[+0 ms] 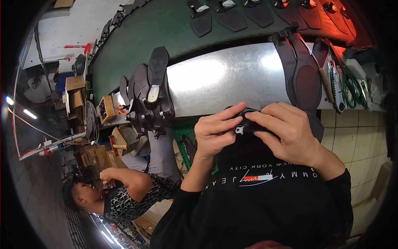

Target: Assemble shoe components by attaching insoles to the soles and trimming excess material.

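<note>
Pinching a glossy black piece (258, 128) with a pale, notched end (239, 130), my narrow left grip (216, 133) and right grip (290, 130) sit near a smooth, silvery metal worktop (232, 79).

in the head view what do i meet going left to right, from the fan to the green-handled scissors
Fan → wooden box → left hand → dark piece → right hand → wooden-handled tool → green-handled scissors

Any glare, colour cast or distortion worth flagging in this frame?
Head view: white glare on the metal sheet, its upper edge bowed; head view, upper right: red light on the soles; head view, centre: the black piece in the fingers partly blends into the black shirt.
</note>
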Available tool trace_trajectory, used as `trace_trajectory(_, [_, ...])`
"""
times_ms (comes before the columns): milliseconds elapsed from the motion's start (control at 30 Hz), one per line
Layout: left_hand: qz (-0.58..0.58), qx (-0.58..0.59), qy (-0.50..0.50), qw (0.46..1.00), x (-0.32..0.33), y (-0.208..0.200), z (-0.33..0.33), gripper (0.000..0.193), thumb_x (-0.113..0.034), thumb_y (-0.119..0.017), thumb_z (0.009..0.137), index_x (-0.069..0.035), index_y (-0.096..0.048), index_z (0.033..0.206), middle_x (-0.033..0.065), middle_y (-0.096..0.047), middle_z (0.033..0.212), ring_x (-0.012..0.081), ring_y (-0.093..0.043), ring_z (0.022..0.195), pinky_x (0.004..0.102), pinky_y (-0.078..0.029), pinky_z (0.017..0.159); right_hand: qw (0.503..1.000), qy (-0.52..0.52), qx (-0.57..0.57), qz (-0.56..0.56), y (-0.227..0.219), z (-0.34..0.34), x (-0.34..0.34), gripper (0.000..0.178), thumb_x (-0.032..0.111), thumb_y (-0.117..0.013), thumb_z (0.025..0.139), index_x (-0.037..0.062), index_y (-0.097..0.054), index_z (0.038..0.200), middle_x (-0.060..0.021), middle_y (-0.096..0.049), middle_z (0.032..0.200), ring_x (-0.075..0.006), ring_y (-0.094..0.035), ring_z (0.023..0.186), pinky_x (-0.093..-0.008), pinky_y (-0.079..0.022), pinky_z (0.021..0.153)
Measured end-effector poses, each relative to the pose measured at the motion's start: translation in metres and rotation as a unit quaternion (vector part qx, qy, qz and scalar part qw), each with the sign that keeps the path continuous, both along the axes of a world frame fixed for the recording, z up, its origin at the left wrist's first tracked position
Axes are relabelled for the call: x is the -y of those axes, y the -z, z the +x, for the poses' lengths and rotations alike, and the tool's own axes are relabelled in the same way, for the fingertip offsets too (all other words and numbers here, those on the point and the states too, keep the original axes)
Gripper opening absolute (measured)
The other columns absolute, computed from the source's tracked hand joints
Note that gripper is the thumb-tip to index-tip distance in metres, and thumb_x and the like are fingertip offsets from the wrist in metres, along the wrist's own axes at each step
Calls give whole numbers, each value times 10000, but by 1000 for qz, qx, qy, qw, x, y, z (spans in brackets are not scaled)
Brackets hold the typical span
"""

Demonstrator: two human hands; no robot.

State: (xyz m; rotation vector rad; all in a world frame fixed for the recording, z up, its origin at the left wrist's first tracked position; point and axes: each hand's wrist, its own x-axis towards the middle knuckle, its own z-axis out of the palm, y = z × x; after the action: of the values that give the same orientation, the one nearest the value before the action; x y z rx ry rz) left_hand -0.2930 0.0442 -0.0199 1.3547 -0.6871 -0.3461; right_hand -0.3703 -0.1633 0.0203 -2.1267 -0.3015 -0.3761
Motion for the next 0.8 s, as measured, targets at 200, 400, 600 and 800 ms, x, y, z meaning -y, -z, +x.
trace_trajectory(200, [34,27,-8,999,8,-7,-3,434,180,-533,645,41,-684,1027,252,-602,1179,219,-627,1030,260,-484,850,1000,10,-14,-8,3,3,2,341,61,-708,691,53,-648,1027,-76,-566,795,-255,-578,686,-351,-464,598])
trace_trajectory(400, [24,-256,-26,966,15,3,-2,401,148,-535,735,50,-637,1110,190,-592,1221,193,-595,1065,261,-478,863,994,8,-82,75,14,10,6,335,73,-707,700,68,-645,1029,-98,-577,784,-289,-587,705,-368,-463,606])
trace_trajectory(600, [59,-339,-28,939,23,-3,1,446,125,-515,774,16,-600,1198,116,-610,1198,102,-608,942,222,-511,757,995,21,-93,43,23,10,2,163,58,-689,704,77,-668,865,-71,-575,772,-276,-591,705,-360,-460,600])
trace_trajectory(800, [74,-376,-24,924,27,-18,1,459,107,-498,797,-11,-579,1233,76,-610,1199,110,-617,944,236,-548,740,999,36,-24,-31,20,12,4,113,72,-699,694,83,-670,803,-70,-553,784,-263,-588,709,-364,-457,604])
